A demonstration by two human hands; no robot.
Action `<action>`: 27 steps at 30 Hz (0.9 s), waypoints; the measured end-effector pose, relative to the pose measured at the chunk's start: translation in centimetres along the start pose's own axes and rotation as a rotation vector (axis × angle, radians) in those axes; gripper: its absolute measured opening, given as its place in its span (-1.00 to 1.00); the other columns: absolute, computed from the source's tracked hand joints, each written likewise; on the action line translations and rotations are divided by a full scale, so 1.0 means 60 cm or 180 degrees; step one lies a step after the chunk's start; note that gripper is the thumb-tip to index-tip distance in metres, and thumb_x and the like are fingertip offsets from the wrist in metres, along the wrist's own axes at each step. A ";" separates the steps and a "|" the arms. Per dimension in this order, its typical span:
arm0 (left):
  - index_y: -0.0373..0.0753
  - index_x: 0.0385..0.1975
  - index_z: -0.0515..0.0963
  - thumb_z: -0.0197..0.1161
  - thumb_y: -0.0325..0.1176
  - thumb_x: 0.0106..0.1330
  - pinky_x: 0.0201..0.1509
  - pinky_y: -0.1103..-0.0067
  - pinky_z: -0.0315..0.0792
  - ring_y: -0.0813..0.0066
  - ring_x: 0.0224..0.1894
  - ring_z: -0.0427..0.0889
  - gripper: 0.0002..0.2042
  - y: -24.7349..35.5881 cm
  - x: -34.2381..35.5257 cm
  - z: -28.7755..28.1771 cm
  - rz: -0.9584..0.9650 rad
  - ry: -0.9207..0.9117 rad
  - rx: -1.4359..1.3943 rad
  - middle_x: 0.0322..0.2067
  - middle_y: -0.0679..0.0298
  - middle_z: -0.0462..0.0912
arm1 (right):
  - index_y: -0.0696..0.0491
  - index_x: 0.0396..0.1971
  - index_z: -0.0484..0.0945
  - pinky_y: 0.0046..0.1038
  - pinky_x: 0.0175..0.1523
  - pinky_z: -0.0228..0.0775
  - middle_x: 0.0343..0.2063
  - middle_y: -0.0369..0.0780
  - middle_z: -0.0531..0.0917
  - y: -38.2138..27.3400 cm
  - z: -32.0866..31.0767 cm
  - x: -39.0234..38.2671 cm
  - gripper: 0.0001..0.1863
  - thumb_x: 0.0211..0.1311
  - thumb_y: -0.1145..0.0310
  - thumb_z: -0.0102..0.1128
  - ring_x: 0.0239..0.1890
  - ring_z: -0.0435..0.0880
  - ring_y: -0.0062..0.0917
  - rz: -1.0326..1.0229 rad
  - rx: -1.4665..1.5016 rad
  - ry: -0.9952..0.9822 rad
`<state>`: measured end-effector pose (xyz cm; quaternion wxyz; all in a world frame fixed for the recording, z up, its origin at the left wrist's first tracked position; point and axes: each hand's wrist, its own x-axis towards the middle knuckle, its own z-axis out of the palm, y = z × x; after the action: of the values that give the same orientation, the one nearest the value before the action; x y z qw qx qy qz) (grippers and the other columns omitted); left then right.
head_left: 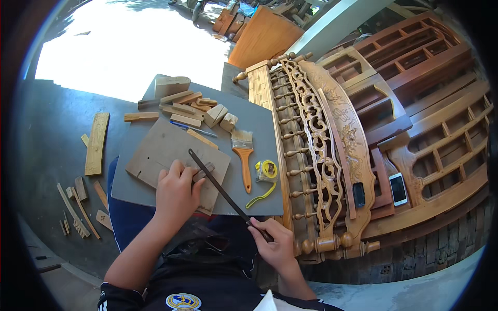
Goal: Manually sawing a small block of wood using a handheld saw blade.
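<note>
- Landmark: grey board (259,129) lying across the person's lap.
- Left hand (176,192) is pressed down near the board's front edge, fingers closed over a small wood piece (205,170); it looks pinned there so it won't slip under the tool.
- The small wood piece sits on a flat plywood scrap (161,150) on the board's left half, probably a backing to spare the board.
- Right hand (275,243) is off the board's front right corner, fingers wrapped shut round the handle end of a long dark file (223,192). The file runs diagonally up-left across the board and its far end reaches past the small wood piece.
- Paintbrush (243,155) with orange handle and yellow tape measure (267,170) lie on the board's right half, within reach.
- Offcut blocks (189,106) are heaped at the board's far edge, out of the working spot.
- Carved wooden panel (324,155) lies just right of the board; two phones (398,188) rest on it.
- Hard to tell: the piece's shape is mostly under the fingers; the file's handle is hidden in the fist; exact contact point is unclear.
</note>
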<state>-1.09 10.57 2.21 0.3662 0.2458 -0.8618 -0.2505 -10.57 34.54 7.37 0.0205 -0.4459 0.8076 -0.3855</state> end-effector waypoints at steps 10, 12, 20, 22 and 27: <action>-0.30 -0.22 0.64 0.42 -0.39 0.22 -0.11 0.19 0.44 -0.06 -0.24 0.55 -0.80 -0.005 -0.003 0.002 -0.0162 -0.0003 0.0088 -0.28 0.06 0.53 | 0.12 -0.16 0.74 -0.38 -0.26 0.55 -0.40 -0.13 0.71 0.054 0.058 0.083 -0.81 0.23 0.54 0.43 -0.36 0.75 -0.31 -0.0485 0.0280 0.0207; -0.31 -0.21 0.64 0.41 -0.39 0.22 -0.11 0.19 0.44 -0.07 -0.24 0.55 -0.80 -0.006 -0.004 0.003 -0.0096 0.0036 0.0123 -0.28 0.06 0.52 | 0.12 -0.15 0.74 -0.39 -0.27 0.54 -0.41 -0.14 0.70 0.046 0.057 0.070 -0.81 0.23 0.54 0.43 -0.38 0.74 -0.33 -0.0323 0.0295 0.0079; -0.32 -0.15 0.63 0.39 -0.37 0.25 -0.08 0.16 0.44 -0.10 -0.21 0.57 -0.77 -0.009 0.000 0.002 -0.0082 -0.0123 0.0118 -0.25 0.02 0.52 | 0.12 -0.14 0.74 -0.40 -0.28 0.52 -0.41 -0.14 0.69 0.068 0.082 0.048 -0.80 0.24 0.51 0.46 -0.40 0.73 -0.39 -0.0314 0.0489 0.0162; -0.31 -0.16 0.64 0.38 -0.35 0.26 -0.11 0.21 0.42 -0.04 -0.25 0.56 -0.77 -0.015 -0.002 0.003 0.0041 -0.0041 0.0190 -0.26 0.05 0.52 | 0.11 -0.13 0.74 -0.41 -0.26 0.56 -0.40 -0.13 0.69 0.066 0.078 0.054 -0.79 0.23 0.50 0.47 -0.35 0.77 -0.36 -0.0375 0.0476 0.0115; -0.31 -0.17 0.63 0.37 -0.31 0.28 -0.13 0.24 0.42 0.01 -0.28 0.55 -0.77 -0.021 -0.006 0.001 0.0142 0.0064 0.0284 -0.26 0.07 0.51 | 0.08 -0.12 0.74 -0.38 -0.22 0.60 -0.35 -0.14 0.72 0.062 0.069 0.058 -0.77 0.22 0.48 0.47 -0.31 0.79 -0.29 -0.0427 0.0237 -0.0023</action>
<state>-0.60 9.87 1.24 0.3690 0.2451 -0.8736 -0.2012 -13.69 30.61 3.15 0.0142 -0.4993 0.7609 -0.4142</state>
